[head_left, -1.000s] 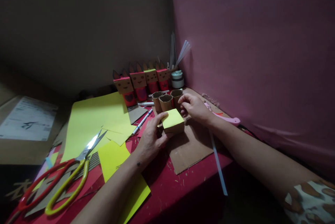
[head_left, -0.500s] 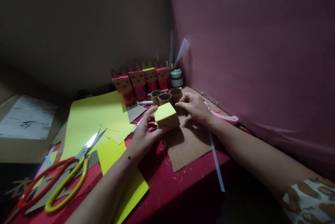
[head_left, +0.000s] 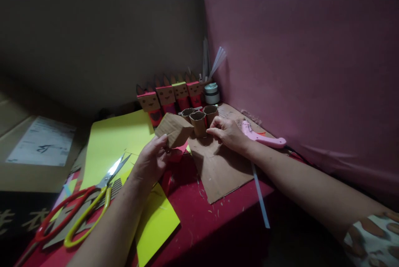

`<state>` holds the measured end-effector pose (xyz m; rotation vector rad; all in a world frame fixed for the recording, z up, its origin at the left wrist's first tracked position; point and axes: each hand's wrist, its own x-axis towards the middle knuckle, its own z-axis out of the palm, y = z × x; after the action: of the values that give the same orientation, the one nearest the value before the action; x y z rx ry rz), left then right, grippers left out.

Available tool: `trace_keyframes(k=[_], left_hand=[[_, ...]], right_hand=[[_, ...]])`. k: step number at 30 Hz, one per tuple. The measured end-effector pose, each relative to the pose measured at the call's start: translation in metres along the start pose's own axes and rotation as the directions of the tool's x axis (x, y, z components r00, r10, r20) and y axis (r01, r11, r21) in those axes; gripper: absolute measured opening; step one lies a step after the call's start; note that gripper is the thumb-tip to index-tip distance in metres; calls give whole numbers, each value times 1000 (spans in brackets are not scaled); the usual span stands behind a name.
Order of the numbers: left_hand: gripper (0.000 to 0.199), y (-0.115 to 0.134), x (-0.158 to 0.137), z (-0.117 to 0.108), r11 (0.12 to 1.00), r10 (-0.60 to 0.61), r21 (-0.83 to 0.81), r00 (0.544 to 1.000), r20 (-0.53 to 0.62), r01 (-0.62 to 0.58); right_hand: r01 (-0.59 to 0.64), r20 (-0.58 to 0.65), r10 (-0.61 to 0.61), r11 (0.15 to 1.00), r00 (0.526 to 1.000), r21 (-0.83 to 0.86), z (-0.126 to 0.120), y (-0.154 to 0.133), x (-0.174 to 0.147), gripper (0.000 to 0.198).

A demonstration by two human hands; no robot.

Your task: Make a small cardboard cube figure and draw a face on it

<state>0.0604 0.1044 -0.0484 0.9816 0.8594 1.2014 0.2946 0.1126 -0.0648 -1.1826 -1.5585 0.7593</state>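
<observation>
My left hand [head_left: 151, 161] is closed on a small cardboard box [head_left: 173, 129], its plain brown sides turned up and the box tilted. My right hand [head_left: 227, 132] has thumb and forefinger pinched together beside three short cardboard tubes [head_left: 198, 124]. Whatever those fingertips hold, if anything, is too small to make out. Under the right hand lies a flat piece of cardboard [head_left: 222, 171]. Behind the tubes stand several box-headed paper figures [head_left: 149, 101] with drawn faces, pointed ears and red bodies.
Large scissors [head_left: 106, 188] with red and yellow handles lie open at left. Yellow paper sheets [head_left: 115, 134] spread on the red table cover [head_left: 199, 225]. A pink glue gun [head_left: 264, 138] and a glue stick [head_left: 261, 200] are at right; a lidded jar [head_left: 212, 93] is behind.
The box has moved left and been turned, so its yellow face no longer shows. My left hand has shifted left with it. My right hand stays pinched in nearly the same place.
</observation>
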Motion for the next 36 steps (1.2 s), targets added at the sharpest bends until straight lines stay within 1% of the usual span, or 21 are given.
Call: trace_keyframes(k=[2, 4, 8, 10, 13, 16, 19, 22, 30, 34, 36], left_hand=[[35, 0, -1, -1, 999, -33, -13, 999, -2, 33], [37, 0, -1, -1, 998, -54, -24, 999, -1, 54], [38, -1, -2, 2, 997, -41, -67, 999, 5, 41], [36, -2, -3, 4, 996, -39, -85, 999, 14, 40], [31, -1, -5, 6, 993, -57, -105, 998, 22, 59], [32, 2, -7, 8, 985, -116, -121, 992, 50, 122], [34, 4, -6, 8, 972, -184, -130, 979, 92, 195], [34, 1, -4, 5, 965, -204, -144, 972, 121, 220], [41, -4, -3, -1, 974, -191, -91, 970, 151, 206], [38, -6, -4, -2, 986, -163, -2, 973, 162, 165], [41, -9, -5, 0, 991, -130, 60, 978, 165, 121]], right_hand=[[9, 14, -9, 1000, 1000, -19, 1, 1, -1, 22], [23, 25, -21, 999, 999, -49, 2, 1, -1, 25], [64, 49, -57, 988, 997, -139, 0, 1, -1, 36], [83, 55, -74, 980, 996, -182, 0, 0, 0, 38], [103, 50, -94, 969, 994, -223, 0, -2, 0, 31], [111, 51, -102, 965, 993, -239, 2, -2, 0, 20], [114, 70, -100, 965, 992, -236, 2, -2, -1, 20], [122, 73, -109, 967, 991, -222, 2, -1, -3, 22], [189, 41, -184, 963, 982, -195, 1, 4, -3, 28], [212, 41, -208, 962, 977, -172, 1, 6, -2, 29], [215, 47, -210, 964, 976, -153, 1, 6, -3, 29]])
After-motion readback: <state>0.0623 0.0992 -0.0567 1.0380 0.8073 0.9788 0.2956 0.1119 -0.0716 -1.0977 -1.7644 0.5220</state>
